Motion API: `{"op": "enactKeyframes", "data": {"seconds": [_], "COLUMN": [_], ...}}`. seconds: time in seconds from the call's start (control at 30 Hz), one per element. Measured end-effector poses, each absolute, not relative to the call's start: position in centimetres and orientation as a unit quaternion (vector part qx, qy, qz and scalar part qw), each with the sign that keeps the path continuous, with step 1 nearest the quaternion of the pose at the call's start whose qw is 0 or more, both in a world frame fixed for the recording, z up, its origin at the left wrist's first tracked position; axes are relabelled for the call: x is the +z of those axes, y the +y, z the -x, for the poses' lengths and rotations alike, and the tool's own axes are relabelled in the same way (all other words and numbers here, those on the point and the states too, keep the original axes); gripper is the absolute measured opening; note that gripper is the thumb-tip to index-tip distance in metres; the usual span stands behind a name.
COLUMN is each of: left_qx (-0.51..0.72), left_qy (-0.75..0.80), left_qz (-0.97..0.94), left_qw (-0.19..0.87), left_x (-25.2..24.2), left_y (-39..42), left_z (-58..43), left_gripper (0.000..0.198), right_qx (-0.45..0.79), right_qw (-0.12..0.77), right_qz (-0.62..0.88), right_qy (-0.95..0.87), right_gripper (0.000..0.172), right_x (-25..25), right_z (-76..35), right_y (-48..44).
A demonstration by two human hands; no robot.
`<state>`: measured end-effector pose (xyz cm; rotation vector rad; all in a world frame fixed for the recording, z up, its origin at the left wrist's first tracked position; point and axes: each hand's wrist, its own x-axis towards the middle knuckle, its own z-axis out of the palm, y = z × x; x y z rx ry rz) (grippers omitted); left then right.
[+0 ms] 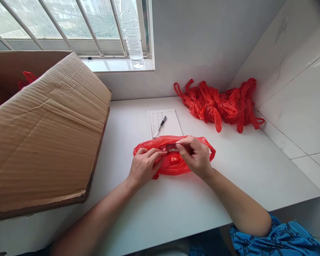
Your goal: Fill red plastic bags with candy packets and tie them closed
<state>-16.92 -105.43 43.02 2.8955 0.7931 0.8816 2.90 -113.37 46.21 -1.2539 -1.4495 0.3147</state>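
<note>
A red plastic bag (173, 170) lies on the white table in front of me, its mouth spread open upward. Through the opening shows a red packet with yellow lettering (174, 158), and a small clear or silvery item that I cannot make out. My left hand (145, 164) is closed at the left side of the mouth, fingertips on the plastic. On the right, my right hand (196, 156) pinches thumb and forefinger together at the opening's upper edge. Its other fingers are curled and partly hidden.
Behind the bag lie a printed sheet (170, 122) and a black-capped pen (160, 126). Several knotted red bags (216, 103) are heaped at the back right. A large cardboard box (50, 135) stands at left. On the windowsill is a clear water bottle (133, 39).
</note>
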Motion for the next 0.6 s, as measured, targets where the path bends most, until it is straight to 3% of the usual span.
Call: {"op": "enactKeyframes", "data": {"seconds": [0.1,0.23,0.43,0.6], "left_qx": [0.263,0.237,0.266,0.359], "left_qy": [0.301,0.319,0.324,0.319], "left_qz": [-0.917,-0.917,-0.907,-0.873], "left_qw": [-0.012,-0.035,-0.047,0.08], "left_x": [42.7,42.2,42.6,43.7], "left_y": [-104.9,-104.5,-104.6,-105.1], "left_z": [17.0,16.9,17.0,17.2], "left_gripper": [0.02,0.022,0.019,0.014], "right_qx": [0.119,0.089,0.031,0.025], "right_qw": [0.48,0.431,0.488,0.536], "right_qz": [0.534,0.554,0.534,0.561], "right_qy": [-0.685,-0.707,-0.69,-0.63], "right_gripper": [0.017,0.019,0.015,0.013], "right_x": [46.0,45.8,45.2,45.1], "right_z": [-3.1,-3.3,-3.4,-3.5], "right_y": [-112.8,-112.2,-111.8,-111.7]}}
